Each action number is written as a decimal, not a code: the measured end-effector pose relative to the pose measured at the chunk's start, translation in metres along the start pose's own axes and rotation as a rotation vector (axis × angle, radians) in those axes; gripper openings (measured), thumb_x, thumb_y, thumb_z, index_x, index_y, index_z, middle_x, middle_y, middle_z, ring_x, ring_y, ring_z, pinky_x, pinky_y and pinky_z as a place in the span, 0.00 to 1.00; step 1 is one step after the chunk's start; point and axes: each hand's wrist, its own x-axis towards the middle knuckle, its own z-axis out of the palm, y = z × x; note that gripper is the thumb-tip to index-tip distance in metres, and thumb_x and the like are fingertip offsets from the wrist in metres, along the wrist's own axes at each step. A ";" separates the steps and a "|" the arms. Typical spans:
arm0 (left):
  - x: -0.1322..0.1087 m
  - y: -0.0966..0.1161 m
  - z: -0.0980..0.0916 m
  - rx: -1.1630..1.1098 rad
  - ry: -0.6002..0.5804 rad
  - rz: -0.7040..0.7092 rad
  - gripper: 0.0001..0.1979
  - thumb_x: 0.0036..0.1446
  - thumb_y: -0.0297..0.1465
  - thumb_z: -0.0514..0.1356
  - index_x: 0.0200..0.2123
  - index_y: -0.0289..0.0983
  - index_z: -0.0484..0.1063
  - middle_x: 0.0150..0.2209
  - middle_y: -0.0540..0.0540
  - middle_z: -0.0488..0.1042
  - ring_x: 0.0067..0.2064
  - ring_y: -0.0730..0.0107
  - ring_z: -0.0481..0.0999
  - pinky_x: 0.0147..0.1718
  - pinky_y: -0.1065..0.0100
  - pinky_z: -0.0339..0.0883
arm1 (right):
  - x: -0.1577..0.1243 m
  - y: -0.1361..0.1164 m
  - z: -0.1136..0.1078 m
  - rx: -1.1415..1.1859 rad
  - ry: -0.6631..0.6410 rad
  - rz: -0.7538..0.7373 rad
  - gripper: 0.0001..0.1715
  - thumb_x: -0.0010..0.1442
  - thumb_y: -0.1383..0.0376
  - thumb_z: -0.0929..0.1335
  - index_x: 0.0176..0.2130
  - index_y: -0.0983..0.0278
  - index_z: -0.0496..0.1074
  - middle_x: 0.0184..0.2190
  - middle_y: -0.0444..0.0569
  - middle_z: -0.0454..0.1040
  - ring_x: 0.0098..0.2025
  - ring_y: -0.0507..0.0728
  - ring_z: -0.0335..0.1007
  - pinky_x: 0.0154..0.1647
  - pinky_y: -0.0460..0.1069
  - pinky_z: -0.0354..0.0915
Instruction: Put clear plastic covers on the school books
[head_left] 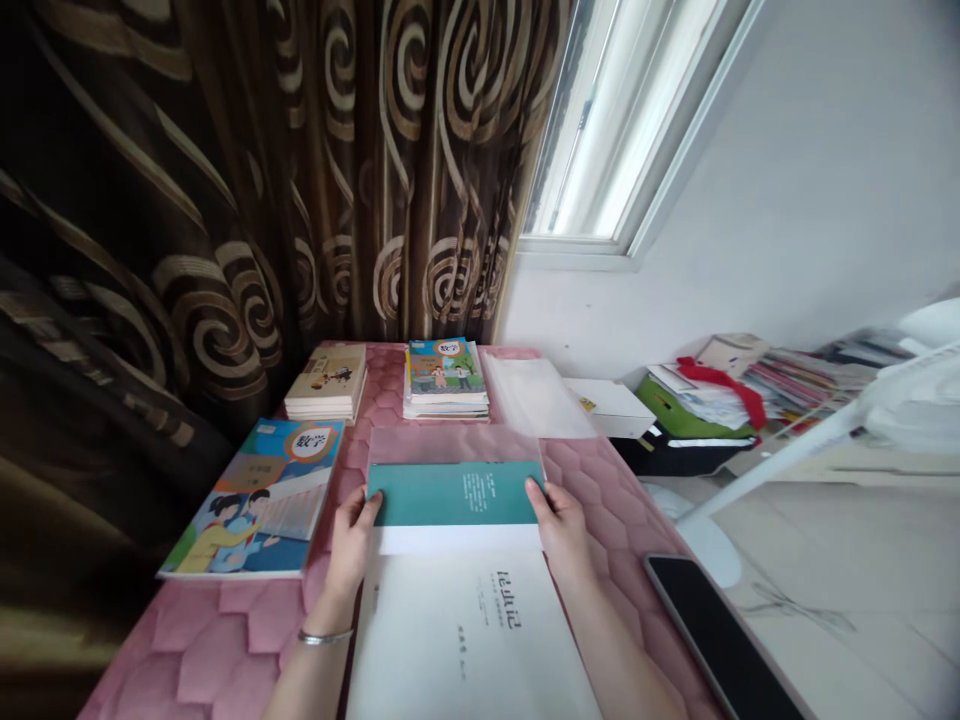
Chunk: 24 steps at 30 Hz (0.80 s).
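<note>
A book (465,630) lies open before me, its white title page printed with dark Chinese characters. Beyond that page is its teal and white cover (450,495), and a clear plastic sleeve (450,444) extends past the cover's far edge. My left hand (355,528), with a silver bangle on the wrist, pinches the cover's left edge, thumb on top. On the opposite edge my right hand (558,522) grips in the same way. The fingers underneath are partly hidden. Whether they also hold the sleeve, I cannot tell.
A mathematics textbook (259,498) lies left on the pink quilted surface (225,640). Farther back are two book stacks (326,383) (447,380) and clear plastic sheets (536,393). A phone (720,635) rests at the right edge, near a white fan (787,460). Curtains (360,170) hang behind.
</note>
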 end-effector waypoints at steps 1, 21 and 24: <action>0.000 0.000 0.000 -0.007 -0.012 -0.004 0.18 0.45 0.47 0.64 0.25 0.38 0.68 0.24 0.52 0.69 0.30 0.69 0.67 0.31 0.71 0.62 | 0.000 0.002 0.000 -0.007 0.002 -0.007 0.27 0.47 0.44 0.71 0.20 0.61 0.60 0.15 0.38 0.59 0.20 0.50 0.51 0.21 0.46 0.51; -0.003 -0.002 0.004 -0.044 0.057 0.024 0.23 0.44 0.53 0.63 0.26 0.36 0.71 0.25 0.51 0.71 0.29 0.70 0.67 0.30 0.71 0.62 | -0.003 0.006 0.000 0.044 0.008 0.005 0.24 0.49 0.45 0.70 0.22 0.61 0.64 0.17 0.40 0.65 0.22 0.52 0.58 0.22 0.47 0.56; -0.003 0.000 0.005 -0.052 0.013 0.021 0.22 0.44 0.51 0.64 0.23 0.37 0.68 0.22 0.53 0.67 0.26 0.72 0.63 0.27 0.72 0.59 | -0.002 0.009 0.001 -0.018 0.059 -0.030 0.27 0.50 0.45 0.70 0.20 0.61 0.59 0.15 0.38 0.60 0.20 0.50 0.53 0.21 0.46 0.53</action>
